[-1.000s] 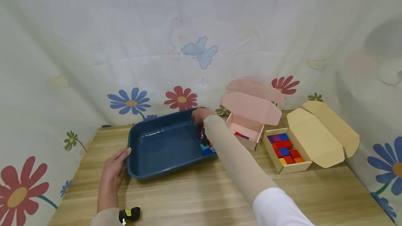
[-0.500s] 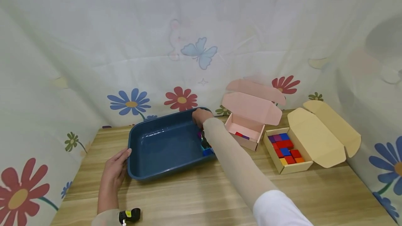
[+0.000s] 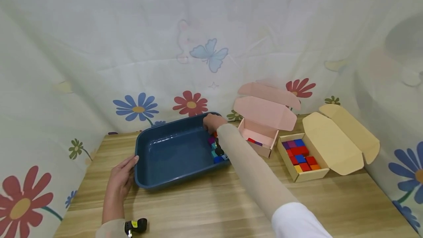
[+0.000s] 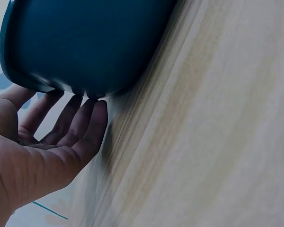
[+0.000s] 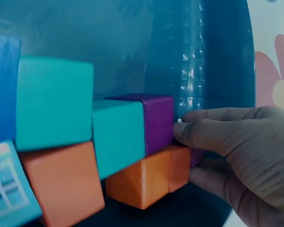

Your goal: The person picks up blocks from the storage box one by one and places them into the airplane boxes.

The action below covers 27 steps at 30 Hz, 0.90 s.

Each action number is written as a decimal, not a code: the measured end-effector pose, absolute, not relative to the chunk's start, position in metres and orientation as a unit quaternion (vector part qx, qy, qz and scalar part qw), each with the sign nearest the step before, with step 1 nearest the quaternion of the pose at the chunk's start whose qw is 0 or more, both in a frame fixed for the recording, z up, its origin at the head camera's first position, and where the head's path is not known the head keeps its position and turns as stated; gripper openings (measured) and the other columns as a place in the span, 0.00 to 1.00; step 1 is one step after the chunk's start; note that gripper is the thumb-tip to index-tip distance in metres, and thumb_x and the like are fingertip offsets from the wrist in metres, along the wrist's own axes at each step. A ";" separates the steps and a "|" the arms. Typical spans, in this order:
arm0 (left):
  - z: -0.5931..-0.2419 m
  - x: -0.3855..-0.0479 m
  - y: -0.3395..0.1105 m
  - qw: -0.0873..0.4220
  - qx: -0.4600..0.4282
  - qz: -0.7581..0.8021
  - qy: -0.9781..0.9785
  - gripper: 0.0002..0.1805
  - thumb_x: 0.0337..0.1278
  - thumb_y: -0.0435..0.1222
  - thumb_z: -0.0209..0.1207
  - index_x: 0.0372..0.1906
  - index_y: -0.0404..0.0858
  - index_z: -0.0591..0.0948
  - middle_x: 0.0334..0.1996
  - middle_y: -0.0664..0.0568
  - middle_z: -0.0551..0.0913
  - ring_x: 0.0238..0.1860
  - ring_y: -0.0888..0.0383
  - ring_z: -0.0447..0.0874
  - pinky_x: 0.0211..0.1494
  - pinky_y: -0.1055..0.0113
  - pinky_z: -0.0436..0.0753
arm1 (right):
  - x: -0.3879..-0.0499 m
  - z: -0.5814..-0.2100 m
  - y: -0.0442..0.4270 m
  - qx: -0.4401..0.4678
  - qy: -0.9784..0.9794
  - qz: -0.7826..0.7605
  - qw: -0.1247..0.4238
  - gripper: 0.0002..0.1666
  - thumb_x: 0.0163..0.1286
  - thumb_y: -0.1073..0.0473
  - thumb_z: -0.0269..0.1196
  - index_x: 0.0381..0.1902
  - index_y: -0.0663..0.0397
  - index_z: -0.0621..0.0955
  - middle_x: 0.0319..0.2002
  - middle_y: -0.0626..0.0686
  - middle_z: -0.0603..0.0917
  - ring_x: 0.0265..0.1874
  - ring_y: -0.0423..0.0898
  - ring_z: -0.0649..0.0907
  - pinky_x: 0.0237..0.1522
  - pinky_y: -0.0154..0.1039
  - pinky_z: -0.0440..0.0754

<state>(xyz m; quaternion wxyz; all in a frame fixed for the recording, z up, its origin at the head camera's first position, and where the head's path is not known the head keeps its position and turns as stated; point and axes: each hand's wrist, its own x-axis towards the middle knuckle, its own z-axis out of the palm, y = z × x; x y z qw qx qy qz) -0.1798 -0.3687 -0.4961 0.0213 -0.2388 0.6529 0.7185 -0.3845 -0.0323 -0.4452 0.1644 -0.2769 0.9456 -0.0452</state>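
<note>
The left hand (image 3: pixel 120 176) holds the near-left end of the tray (image 3: pixel 178 157), its thumb at the rim and its other fingertips against the outer wall. The right hand (image 5: pixel 255 153) reaches into the tray's far right corner, thumb and fingers pinching a purple block (image 5: pixel 197 157) that shows only as a sliver between them. Another purple block (image 5: pixel 159 124) lies just beside the thumb tip, touching a teal block (image 5: pixel 119 137); an orange block (image 5: pixel 180 165) meets the lower finger. Farther along that right end lie a blue block (image 5: pixel 2 85) and a window-patterned block (image 5: pixel 12 191). Right of the tray stand a pink box (image 3: pixel 259 150) and a yellow box (image 3: pixel 312 175), both lids raised, with coloured blocks inside.
</note>
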 end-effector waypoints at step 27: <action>-0.499 -0.180 -0.364 0.022 -0.246 0.715 0.655 0.40 0.67 0.49 0.65 0.78 0.41 0.65 0.45 0.68 0.83 0.44 0.74 0.82 0.48 0.75 0.83 | -0.362 -0.340 0.077 -0.456 0.879 0.084 0.107 0.14 0.69 0.58 0.70 0.52 0.47 0.87 0.40 0.46 0.87 0.39 0.47 0.81 0.49 0.40 0.82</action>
